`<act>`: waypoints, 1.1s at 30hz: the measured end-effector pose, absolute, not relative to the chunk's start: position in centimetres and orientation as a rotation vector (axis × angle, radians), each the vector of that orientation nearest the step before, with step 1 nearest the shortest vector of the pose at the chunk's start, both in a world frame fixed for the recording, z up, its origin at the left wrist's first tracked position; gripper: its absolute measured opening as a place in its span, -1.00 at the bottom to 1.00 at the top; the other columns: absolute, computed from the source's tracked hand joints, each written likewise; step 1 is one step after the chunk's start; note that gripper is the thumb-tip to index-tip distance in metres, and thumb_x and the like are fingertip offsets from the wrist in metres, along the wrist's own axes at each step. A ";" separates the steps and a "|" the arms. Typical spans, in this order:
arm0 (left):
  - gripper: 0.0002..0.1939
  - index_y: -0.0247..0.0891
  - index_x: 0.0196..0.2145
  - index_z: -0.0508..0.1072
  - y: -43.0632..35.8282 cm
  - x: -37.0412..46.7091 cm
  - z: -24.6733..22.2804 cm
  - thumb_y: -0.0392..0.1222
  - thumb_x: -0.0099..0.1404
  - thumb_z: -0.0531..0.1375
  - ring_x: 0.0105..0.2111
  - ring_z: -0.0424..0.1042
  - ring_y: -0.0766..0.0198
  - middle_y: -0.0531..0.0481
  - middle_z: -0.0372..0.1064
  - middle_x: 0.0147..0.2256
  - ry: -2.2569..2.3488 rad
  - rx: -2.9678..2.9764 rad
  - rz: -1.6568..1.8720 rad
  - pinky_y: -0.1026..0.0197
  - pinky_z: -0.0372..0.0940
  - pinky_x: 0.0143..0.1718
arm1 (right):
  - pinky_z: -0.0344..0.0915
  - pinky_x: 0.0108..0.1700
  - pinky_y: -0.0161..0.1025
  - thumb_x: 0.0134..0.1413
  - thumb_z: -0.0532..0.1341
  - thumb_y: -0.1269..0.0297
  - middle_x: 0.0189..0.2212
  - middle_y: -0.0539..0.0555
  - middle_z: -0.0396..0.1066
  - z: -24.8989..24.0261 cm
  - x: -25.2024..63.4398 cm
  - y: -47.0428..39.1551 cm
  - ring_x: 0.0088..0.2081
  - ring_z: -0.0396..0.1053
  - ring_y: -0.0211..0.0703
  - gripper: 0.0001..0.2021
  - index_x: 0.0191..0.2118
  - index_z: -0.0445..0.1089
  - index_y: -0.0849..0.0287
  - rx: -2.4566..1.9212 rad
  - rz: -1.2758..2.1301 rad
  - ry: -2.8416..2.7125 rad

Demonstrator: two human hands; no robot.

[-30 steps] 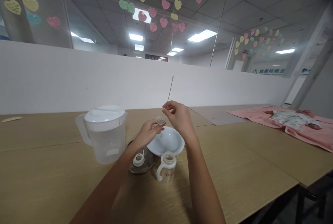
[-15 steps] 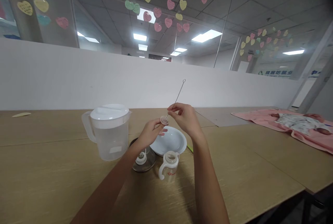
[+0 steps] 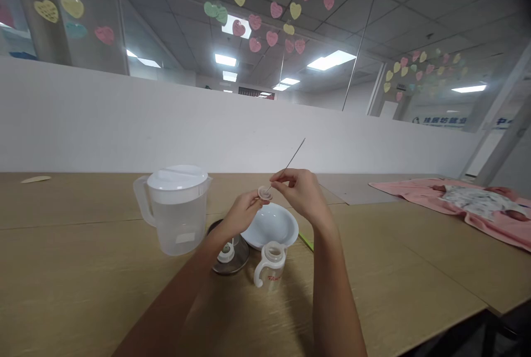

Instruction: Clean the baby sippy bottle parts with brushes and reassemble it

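Above the white bowl (image 3: 286, 228), my left hand (image 3: 243, 212) pinches a small round translucent piece (image 3: 265, 193) that looks like a bottle nipple, its open side tilted up. My right hand (image 3: 301, 193) is closed on a thin wire brush (image 3: 293, 155), whose lower end reaches into that piece; the brush head is hidden. Nearer to me stands a clear baby bottle (image 3: 272, 268) with a white handle and an uncovered mouth. A dark metal dish (image 3: 234, 264), partly behind my left arm, holds a white bottle collar (image 3: 225, 253).
A lidded water jug (image 3: 178, 213) stands left of the bowl. A green strip (image 3: 306, 241) lies right of it. A doll (image 3: 481, 196) in patterned clothing rests on a pink towel (image 3: 493, 224) at the right. A low white wall (image 3: 103, 124) backs the table.
The brush has turned and leans further right, its top loop now seen edge-on. Both hands and the small piece have shifted slightly right; the camera view has moved a little too.
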State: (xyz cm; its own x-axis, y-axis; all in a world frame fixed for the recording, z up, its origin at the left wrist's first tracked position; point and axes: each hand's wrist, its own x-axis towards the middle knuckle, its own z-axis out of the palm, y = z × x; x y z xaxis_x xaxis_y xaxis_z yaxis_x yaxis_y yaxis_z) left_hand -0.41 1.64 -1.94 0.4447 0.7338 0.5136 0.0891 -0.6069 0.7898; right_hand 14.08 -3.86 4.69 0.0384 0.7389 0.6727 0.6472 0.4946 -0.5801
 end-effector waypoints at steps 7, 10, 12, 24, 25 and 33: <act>-0.66 -0.27 -0.13 0.42 1.3 0.0 -2.4 -0.03 0.30 0.01 -0.26 0.46 0.16 -0.13 0.45 -0.21 0.716 2.032 1.155 0.21 0.29 -0.31 | 0.21 -0.34 -0.30 -0.10 0.15 0.40 -0.46 0.01 0.48 4.3 14.1 -3.3 -0.40 0.39 -0.23 -0.88 -0.46 0.45 0.15 -1.260 0.112 -1.713; -0.64 -0.28 -0.14 0.42 1.3 0.2 -2.7 0.00 0.30 0.00 -0.31 0.46 0.19 -0.13 0.44 -0.23 0.700 2.020 1.135 0.21 0.31 -0.35 | 0.20 -0.38 -0.31 -0.08 0.16 0.36 -0.45 0.00 0.47 4.3 14.0 -3.4 -0.47 0.35 -0.27 -0.88 -0.42 0.46 0.16 -1.290 0.137 -1.741; -0.66 -0.28 -0.15 0.43 1.4 0.4 -2.9 -0.02 0.30 0.01 -0.28 0.46 0.20 -0.12 0.44 -0.22 0.667 1.982 1.118 0.22 0.32 -0.33 | 0.18 -0.42 -0.33 -0.05 0.18 0.26 -0.41 -0.01 0.46 4.5 13.8 -3.8 -0.52 0.29 -0.31 -0.84 -0.33 0.46 0.15 -1.253 0.141 -1.712; -0.68 -0.30 -0.19 0.41 0.8 1.1 -2.9 -0.02 0.25 0.08 -0.29 0.46 0.23 -0.16 0.38 -0.13 0.616 1.782 0.989 0.30 0.33 -0.43 | 0.11 -0.46 -0.34 0.25 -0.17 -0.02 -0.68 -0.03 0.24 5.0 11.9 -4.8 -0.63 0.19 -0.33 -0.49 -0.60 0.20 0.13 -1.020 -0.031 -1.530; -0.69 -0.30 -0.19 0.42 0.7 1.1 -2.7 -0.02 0.24 0.09 -0.30 0.46 0.23 -0.16 0.40 -0.15 0.610 1.770 0.999 0.30 0.33 -0.44 | 0.10 -0.46 -0.34 0.25 -0.18 0.00 -0.69 -0.03 0.23 4.8 11.8 -4.3 -0.63 0.19 -0.32 -0.49 -0.61 0.18 0.13 -1.045 -0.054 -1.562; -0.61 -0.33 -0.25 0.46 0.1 1.1 -1.7 0.07 0.20 0.11 -0.46 0.43 0.31 -0.12 0.44 -0.28 0.594 1.681 1.167 0.28 0.33 -0.43 | 0.09 -0.44 -0.31 0.24 -0.14 0.06 -0.66 0.00 0.28 3.9 11.6 -2.4 -0.57 0.25 -0.25 -0.52 -0.56 0.32 0.14 -1.176 -0.040 -1.700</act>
State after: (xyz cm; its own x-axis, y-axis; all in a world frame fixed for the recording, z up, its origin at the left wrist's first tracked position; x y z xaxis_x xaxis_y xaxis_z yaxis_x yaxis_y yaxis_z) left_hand 1.07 0.15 -1.68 0.4219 0.8006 0.4255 -0.1273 -0.4124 0.9021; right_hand 11.65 -2.39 3.95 0.0009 0.6733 0.7393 0.7075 0.5221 -0.4763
